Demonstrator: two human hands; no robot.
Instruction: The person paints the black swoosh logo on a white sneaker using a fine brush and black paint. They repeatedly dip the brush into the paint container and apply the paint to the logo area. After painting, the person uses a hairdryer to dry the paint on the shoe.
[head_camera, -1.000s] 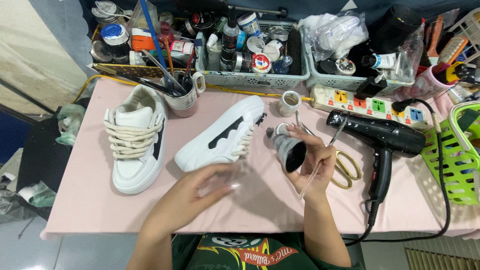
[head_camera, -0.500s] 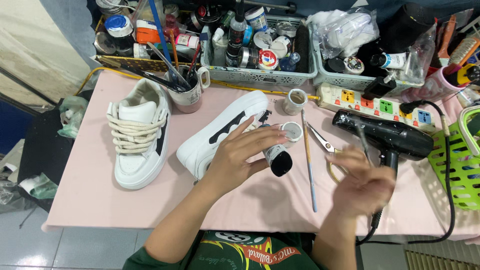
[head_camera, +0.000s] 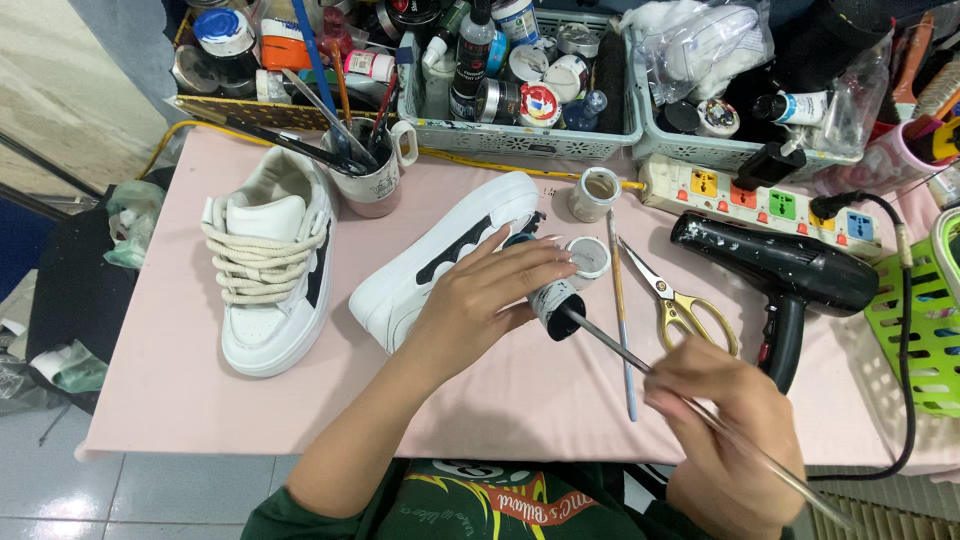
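Observation:
My left hand (head_camera: 478, 300) grips a small paint jar (head_camera: 556, 305) tipped on its side just above the pink table (head_camera: 160, 400), next to a white sneaker (head_camera: 440, 258) lying on its side. My right hand (head_camera: 735, 440) holds a long thin paintbrush (head_camera: 640, 365) whose tip is dipped into the jar's mouth. A second white sneaker (head_camera: 268, 270) with cream laces stands upright at the left. A white lid (head_camera: 588, 252) and another small open jar (head_camera: 598, 192) sit behind my left hand.
A spare brush (head_camera: 620, 320), gold-handled scissors (head_camera: 675, 300) and a black hair dryer (head_camera: 790, 275) lie at the right. A mug of brushes (head_camera: 370, 170), two grey baskets of paint bottles (head_camera: 520, 140), a power strip (head_camera: 770, 195) and a green basket (head_camera: 925, 330) line the back and right.
My left hand has taken the paint jar and tipped it sideways. My right hand has picked up a brush and put its tip into the jar.

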